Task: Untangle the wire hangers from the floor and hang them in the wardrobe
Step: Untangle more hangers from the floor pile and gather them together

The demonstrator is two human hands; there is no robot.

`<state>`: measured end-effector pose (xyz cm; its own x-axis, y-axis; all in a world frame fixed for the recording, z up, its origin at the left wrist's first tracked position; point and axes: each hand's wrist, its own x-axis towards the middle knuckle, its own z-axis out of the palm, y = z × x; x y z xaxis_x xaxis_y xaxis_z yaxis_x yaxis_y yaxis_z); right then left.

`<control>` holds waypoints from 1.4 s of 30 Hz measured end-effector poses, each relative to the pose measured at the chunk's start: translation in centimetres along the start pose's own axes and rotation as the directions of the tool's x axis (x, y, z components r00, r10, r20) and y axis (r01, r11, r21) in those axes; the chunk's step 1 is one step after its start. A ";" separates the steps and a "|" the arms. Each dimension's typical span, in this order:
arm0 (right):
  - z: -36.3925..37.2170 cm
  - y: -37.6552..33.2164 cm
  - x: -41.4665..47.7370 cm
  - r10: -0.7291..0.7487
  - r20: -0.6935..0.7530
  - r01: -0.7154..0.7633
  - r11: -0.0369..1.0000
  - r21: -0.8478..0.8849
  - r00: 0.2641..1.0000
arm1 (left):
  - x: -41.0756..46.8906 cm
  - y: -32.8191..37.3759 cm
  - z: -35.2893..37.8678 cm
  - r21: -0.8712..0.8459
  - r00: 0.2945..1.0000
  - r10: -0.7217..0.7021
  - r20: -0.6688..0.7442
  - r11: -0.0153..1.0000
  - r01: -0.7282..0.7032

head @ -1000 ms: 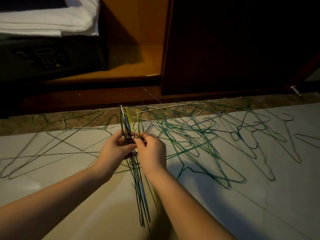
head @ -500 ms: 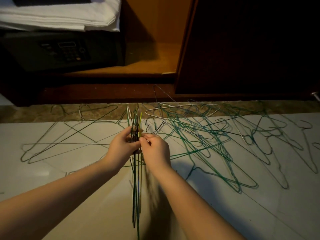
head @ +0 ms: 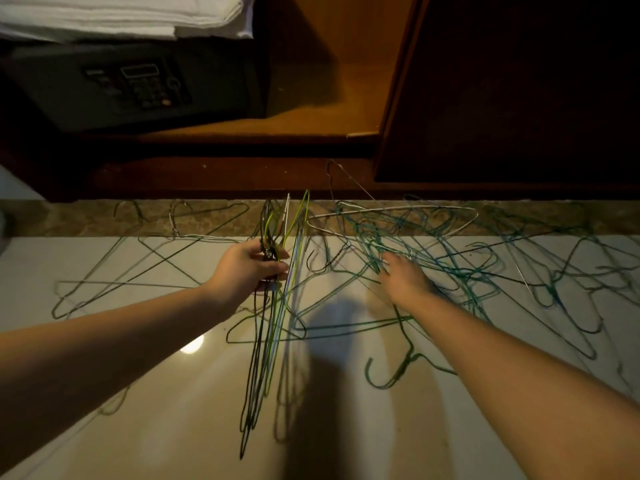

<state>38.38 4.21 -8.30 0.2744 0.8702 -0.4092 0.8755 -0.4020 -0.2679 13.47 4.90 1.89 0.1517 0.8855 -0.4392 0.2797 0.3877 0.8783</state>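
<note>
The left hand [head: 247,268], just toward 9 o'clock from the middle of the view, is clenched round a bundle of hangers [head: 266,341]; their hooks stick up toward 12 o'clock and their long frames hang down toward 6 o'clock, above the pale floor [head: 156,427]

The right hand [head: 403,278], at 3 o'clock from the left one, lies over a tangle of green hangers [head: 433,237] spread on the floor out to 3 o'clock. It is blurred, and I cannot tell whether it grasps a wire

More loose hangers [head: 138,265] lie flat at 9 o'clock. At 12 o'clock the wardrobe [head: 329,98] stands open, with a dark safe [head: 138,84] at 11 o'clock inside it and folded white towels [head: 121,15] on top of the safe
</note>
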 end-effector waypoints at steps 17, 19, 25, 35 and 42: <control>4.0 1.7 1.3 0.094 -0.180 -0.089 0.995 0.035 0.979 | 0.2 -2.1 -2.7 -0.184 0.984 -0.022 -0.178 0.983 -0.011; 3.7 1.9 1.2 0.096 -0.195 -0.085 0.994 0.066 0.976 | 0.1 -2.3 -3.3 -0.196 0.982 -0.020 -0.185 0.980 -0.017; 1.7 1.3 0.0 0.091 -0.375 -0.011 0.977 0.211 0.923 | -0.3 -2.4 -4.2 -0.225 0.983 -0.011 -0.182 0.974 -0.031; -1.7 -4.5 -4.8 0.291 -0.420 0.072 0.745 0.663 0.860 | -1.4 -2.1 -5.1 -0.259 0.988 0.017 -0.155 0.964 -0.057; 0.0 -12.7 -11.8 0.203 -0.332 0.172 0.553 0.815 0.921 | -3.7 -1.0 -5.6 -0.313 0.971 0.067 -0.228 0.940 -0.138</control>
<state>24.01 -1.00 -0.08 0.5627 0.8144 -0.1419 0.2073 -0.3052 -0.9294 7.30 2.70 3.70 -0.0497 0.9444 -0.3251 -0.0553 0.3224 0.9450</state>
